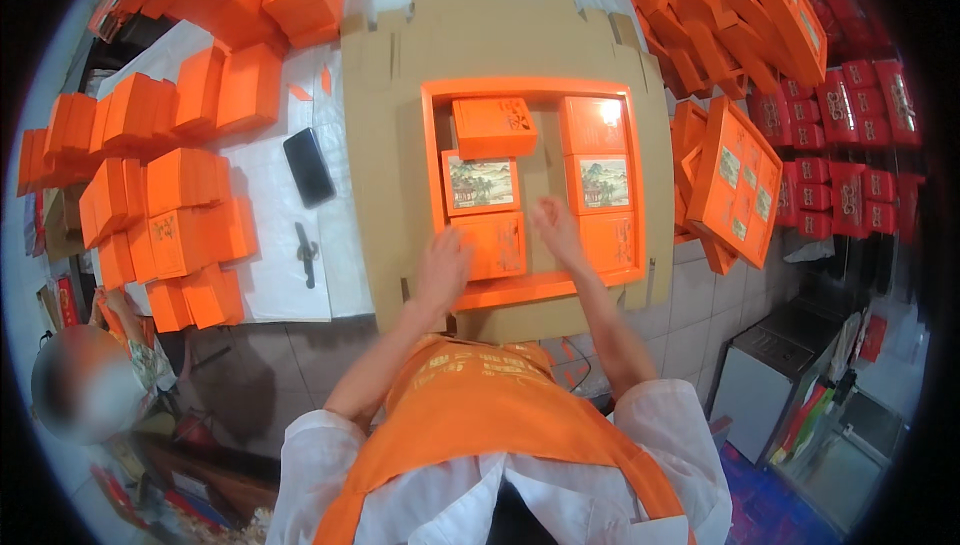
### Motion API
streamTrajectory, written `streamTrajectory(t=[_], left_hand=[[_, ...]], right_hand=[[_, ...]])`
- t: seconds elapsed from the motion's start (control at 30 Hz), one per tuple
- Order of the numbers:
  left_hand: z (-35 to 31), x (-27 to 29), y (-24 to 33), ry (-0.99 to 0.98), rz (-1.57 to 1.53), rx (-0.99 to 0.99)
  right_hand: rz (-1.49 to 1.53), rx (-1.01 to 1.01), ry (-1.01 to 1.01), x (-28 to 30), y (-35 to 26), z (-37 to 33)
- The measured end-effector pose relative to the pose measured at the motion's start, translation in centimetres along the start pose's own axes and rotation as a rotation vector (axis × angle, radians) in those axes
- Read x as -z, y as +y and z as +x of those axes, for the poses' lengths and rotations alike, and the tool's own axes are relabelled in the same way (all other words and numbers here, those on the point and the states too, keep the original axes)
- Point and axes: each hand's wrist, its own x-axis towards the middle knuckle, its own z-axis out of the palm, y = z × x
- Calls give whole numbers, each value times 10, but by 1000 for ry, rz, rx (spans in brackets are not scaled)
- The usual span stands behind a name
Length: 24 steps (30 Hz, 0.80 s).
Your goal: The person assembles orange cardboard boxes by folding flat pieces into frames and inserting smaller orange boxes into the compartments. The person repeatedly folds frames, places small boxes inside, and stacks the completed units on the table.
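A shallow orange tray-like gift box (pixel 530 83) lies in front of me with smaller boxes in two columns. My left hand (pixel 443 267) is at the left edge of the near-left orange box (pixel 500 245); its fingers are partly hidden. My right hand (pixel 558 230) is over the gap between the columns, fingers curled in, and whatever they may hold does not show. Landscape pictures top the middle-left box (pixel 480 183) and the middle-right box (pixel 604 183). At the far left, an orange box (pixel 490 125) sits askew, higher than its neighbours.
Brown cardboard (pixel 390 145) lies under the tray. To the left are a black phone (pixel 308 167), a dark cutter-like tool (pixel 306 255) and stacked orange boxes (pixel 190 235). More orange trays (pixel 735 180) and red packages (pixel 840 105) stand right. A person (pixel 120 315) is at the left.
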Motion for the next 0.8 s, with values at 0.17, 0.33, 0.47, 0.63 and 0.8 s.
streamTrajectory(t=[0.17, 0.33, 0.47, 0.63, 0.8], left_hand=[[98, 15, -34, 165, -2, 183], [126, 13, -43, -197, 63, 292], [107, 10, -51, -282, 55, 261], [83, -1, -53, -70, 43, 195], [61, -35, -45, 257, -172, 443]], right_hand=[[268, -357, 37, 1, -80, 81], [203, -451, -154, -2, -84, 124], [424, -320, -181, 1, -55, 114], [557, -163, -95, -12, -53, 94], [351, -137, -158, -43, -35, 97]])
